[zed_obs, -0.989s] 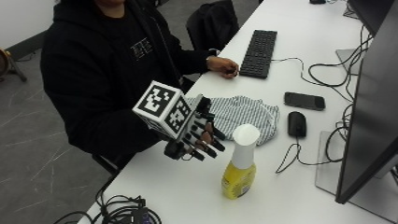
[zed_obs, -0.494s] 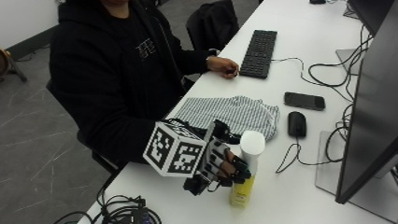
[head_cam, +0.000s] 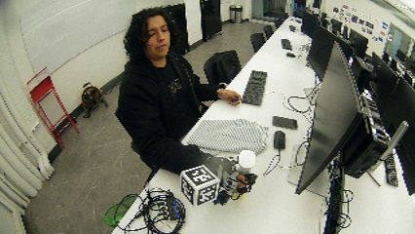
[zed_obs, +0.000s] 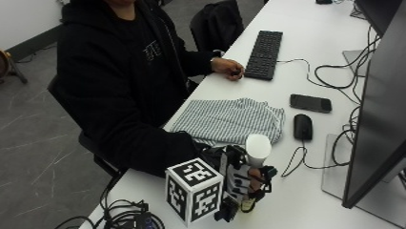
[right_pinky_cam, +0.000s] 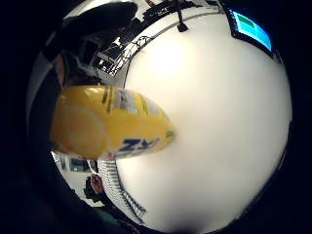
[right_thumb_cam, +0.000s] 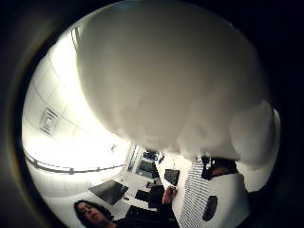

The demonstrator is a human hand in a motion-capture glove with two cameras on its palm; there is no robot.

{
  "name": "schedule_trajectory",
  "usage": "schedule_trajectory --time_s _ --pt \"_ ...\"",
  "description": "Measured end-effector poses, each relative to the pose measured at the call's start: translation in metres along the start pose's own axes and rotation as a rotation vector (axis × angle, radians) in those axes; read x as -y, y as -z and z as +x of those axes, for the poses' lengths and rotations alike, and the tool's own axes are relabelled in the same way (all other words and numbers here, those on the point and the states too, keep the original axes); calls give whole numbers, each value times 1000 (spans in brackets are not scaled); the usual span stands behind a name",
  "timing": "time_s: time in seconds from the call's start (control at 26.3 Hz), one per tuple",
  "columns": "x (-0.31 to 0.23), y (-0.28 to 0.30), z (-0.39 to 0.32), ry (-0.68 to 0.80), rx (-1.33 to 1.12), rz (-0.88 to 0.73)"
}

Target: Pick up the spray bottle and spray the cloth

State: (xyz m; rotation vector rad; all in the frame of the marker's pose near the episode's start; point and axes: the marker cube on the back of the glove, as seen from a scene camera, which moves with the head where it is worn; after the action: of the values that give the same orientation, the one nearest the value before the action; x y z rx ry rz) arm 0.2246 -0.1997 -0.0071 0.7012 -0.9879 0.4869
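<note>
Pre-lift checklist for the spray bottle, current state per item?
1. Right hand wrapped round the bottle: ok, fingers curl round its body below the white cap.
2. Bottle upright: ok in the outside view.
3. Bottle off the table: cannot tell, its base is hidden by the hand.
4. Cloth within sight and uncovered: ok, it lies flat beyond the bottle, near the table edge.
5. Nozzle pointed at the cloth: cannot tell.
6. Things beside the cloth: not ok, mouse and phone lie next to it and could catch spray.
</note>
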Motion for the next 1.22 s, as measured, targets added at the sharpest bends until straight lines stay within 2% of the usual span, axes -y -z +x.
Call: schedule_trajectory --time_s 0.34,0.72,0.95,1.22 --pt "9 -7 -1 87 110 19" --pt "29 -21 -10 180 109 138" --pt "10 -8 -11 151 90 55" --pt "7 -1 -6 123 112 72"
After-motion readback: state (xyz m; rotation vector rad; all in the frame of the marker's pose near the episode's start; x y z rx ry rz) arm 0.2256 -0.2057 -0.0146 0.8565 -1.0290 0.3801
